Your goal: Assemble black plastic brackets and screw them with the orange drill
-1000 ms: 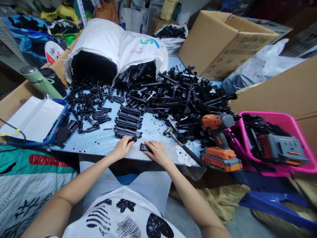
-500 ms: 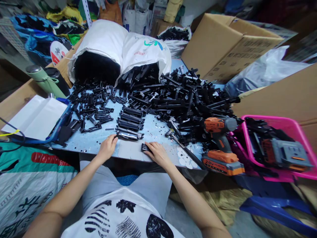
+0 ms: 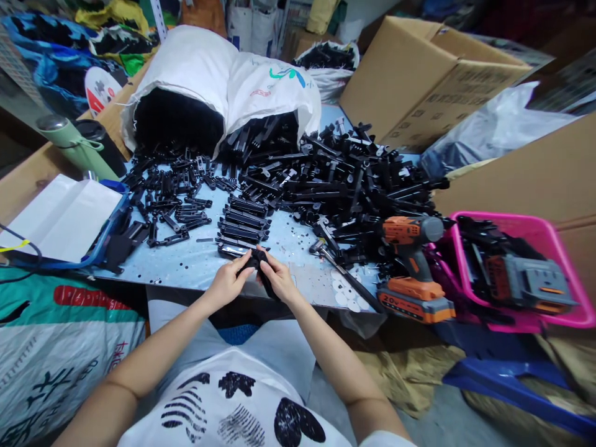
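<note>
My left hand [image 3: 228,282] and my right hand [image 3: 278,279] meet over the near edge of the light blue table [image 3: 186,264]. Both are closed on a small black plastic part [image 3: 259,261] held between their fingertips. Just beyond them lies a neat row of stacked black parts [image 3: 243,223]. Farther back, a big heap of loose black plastic parts [image 3: 344,180] spills from a white sack [image 3: 218,81].
An orange cordless drill [image 3: 410,261] stands at the right by a pink basket [image 3: 559,310] of parts. White discs [image 3: 344,295] lie near it. A green bottle [image 3: 79,152], a white sheet in a blue tray [image 3: 60,214] and cardboard boxes [image 3: 428,81] surround the table.
My left hand came back from the row of stacked parts to the middle. My right hand lifted its black part off the table, and both hands now hold it together.
</note>
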Tool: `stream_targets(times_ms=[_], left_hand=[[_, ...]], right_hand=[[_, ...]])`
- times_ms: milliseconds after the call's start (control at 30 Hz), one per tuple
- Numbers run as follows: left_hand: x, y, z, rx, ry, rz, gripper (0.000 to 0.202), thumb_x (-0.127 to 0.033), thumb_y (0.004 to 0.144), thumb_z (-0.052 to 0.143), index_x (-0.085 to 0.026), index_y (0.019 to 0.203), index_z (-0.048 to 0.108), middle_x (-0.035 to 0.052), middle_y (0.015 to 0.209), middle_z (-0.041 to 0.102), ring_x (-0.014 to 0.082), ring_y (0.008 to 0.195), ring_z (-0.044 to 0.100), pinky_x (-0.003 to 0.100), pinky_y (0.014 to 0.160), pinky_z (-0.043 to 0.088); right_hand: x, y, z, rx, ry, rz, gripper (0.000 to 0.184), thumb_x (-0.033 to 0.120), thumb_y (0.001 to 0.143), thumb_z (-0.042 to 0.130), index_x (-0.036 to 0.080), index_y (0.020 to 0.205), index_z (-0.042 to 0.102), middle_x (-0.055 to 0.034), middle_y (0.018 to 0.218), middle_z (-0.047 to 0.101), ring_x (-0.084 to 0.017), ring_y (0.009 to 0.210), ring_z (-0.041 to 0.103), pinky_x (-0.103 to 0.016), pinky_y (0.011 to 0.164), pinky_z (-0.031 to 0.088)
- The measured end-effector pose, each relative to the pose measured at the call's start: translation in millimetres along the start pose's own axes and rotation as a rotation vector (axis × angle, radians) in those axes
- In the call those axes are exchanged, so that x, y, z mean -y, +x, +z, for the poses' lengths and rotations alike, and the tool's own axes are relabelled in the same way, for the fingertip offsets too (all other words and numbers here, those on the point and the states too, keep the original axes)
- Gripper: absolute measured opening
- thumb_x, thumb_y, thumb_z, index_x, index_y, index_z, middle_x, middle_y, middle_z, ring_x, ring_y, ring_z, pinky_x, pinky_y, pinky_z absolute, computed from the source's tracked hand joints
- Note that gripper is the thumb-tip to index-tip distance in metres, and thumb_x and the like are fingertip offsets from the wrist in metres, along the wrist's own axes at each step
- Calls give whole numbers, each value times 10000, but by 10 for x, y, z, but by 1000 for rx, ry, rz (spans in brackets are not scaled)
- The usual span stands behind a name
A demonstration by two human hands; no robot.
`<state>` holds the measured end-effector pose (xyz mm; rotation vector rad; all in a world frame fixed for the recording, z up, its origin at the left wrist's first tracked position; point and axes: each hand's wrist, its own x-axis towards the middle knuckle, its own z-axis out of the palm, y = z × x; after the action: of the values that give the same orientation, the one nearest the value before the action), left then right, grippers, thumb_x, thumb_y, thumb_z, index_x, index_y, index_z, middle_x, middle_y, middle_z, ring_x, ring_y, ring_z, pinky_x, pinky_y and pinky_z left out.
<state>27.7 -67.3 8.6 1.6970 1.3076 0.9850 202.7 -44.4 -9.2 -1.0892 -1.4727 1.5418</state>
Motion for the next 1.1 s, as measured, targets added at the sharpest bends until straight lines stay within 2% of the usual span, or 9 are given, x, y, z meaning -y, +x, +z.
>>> stream_targets(times_ms=[67,233,367,433,667,800,933,1033,1100], left_hand=[[12,-22,-7,-29,97,85,403,-331,893,496,-158,1252,561,104,988,650,212,919,611,346,836,487],[-58,-64,86,-71,149,165,379,-307,928,440,-171,1264,552,102,982,639,194,919,605,325,831,490],[-191,-67,228,-304,92,175,391,-318,949,380,-176,1278,537,122,1073,626,194,986,590,340,888,476],[-234,-63,250,-349,89,180,401,-330,954,356,-173,1271,544,125,1073,632,192,969,596,341,879,483],[-203,-12,108,-220,58,207,367,-320,944,386,-158,1187,608,108,1010,664,184,931,614,320,865,491],[-41,-39,148,-207,-11,81,383,-384,934,404,-169,1183,599,94,979,654,177,842,629,320,802,518],[189,-226,287,-288,-101,-225,484,-419,955,301,-184,1374,357,105,1073,603,143,720,639,303,672,543],[234,-380,322,-287,176,-262,567,-360,917,410,-171,1425,244,182,1239,511,243,966,619,402,789,521],[186,-395,301,-235,467,-142,589,-276,864,494,-173,1410,296,209,1365,405,329,1186,482,496,919,438]], right_hand=[[31,-10,-114,49,-183,-126,542,469,882,494,246,1373,436,-49,971,623,-102,625,563,-291,644,540],[136,-42,-195,67,-486,-383,502,418,893,505,235,1358,461,-77,1079,623,-188,983,585,-369,913,476],[124,-112,10,-96,-407,-337,532,452,915,440,240,1401,401,-102,1177,578,-200,963,594,-369,844,518],[91,-145,107,-155,-362,-317,552,470,908,442,242,1408,391,-112,1209,558,-213,952,595,-377,807,534],[-79,-218,353,-287,-257,-262,554,452,912,428,253,1425,362,-113,1289,514,-220,983,589,-382,819,526],[-144,-188,419,-258,-298,-237,552,443,930,382,246,1442,321,-105,1289,523,-207,1022,578,-374,870,500],[-23,248,91,-106,-524,-218,451,435,934,368,233,1318,492,-79,1188,600,-201,1047,575,-365,940,443],[177,868,-345,-401,-663,-39,391,394,941,361,180,1223,526,-109,1098,632,-229,1010,589,-402,942,414],[310,1291,-589,-587,-665,115,430,350,884,494,140,1257,448,-136,1067,628,-265,1040,569,-447,956,378]])
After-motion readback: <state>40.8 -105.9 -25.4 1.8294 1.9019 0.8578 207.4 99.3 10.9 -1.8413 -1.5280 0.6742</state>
